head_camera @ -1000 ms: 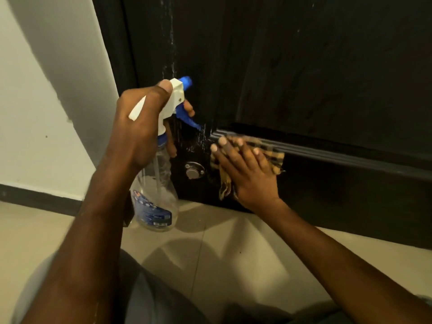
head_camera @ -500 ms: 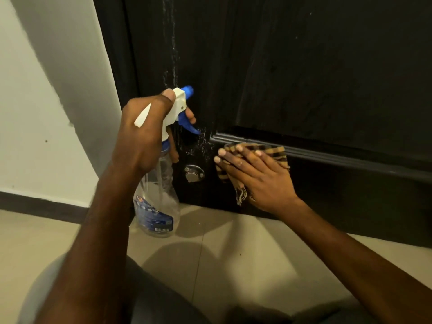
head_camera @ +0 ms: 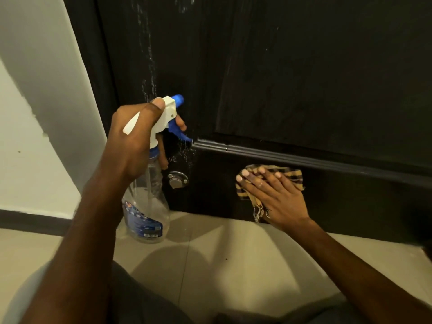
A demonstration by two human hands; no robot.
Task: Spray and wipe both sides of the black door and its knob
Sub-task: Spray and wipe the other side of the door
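**A:** Below the knob (head_camera: pixel 178 180), closest to us, what is there?

**B:** Pale floor (head_camera: pixel 210 265) tiles, running up to the foot of the black door (head_camera: pixel 304 78).

**A:** And the left hand (head_camera: pixel 133 141)?

**B:** Left of the knob and a little above it. Its grip is clamped round the neck of a clear spray bottle (head_camera: pixel 149 206). The thumb lies on the white head, a finger curls over the blue trigger, and the nozzle points at the door. The bottle's body hangs just left of the knob.

**A:** The right hand (head_camera: pixel 280 199)?

**B:** Right of the knob, at about the same height. Its grip is apart, with flat, straight fingers pressing a checked cloth (head_camera: pixel 289 175) against the door's lower panel, under a raised ledge (head_camera: pixel 304 157).

**A:** Farther off?

**B:** White streaks (head_camera: pixel 149 54) run down the door above the knob, and a white wall (head_camera: pixel 35 113) stands to the left of it.
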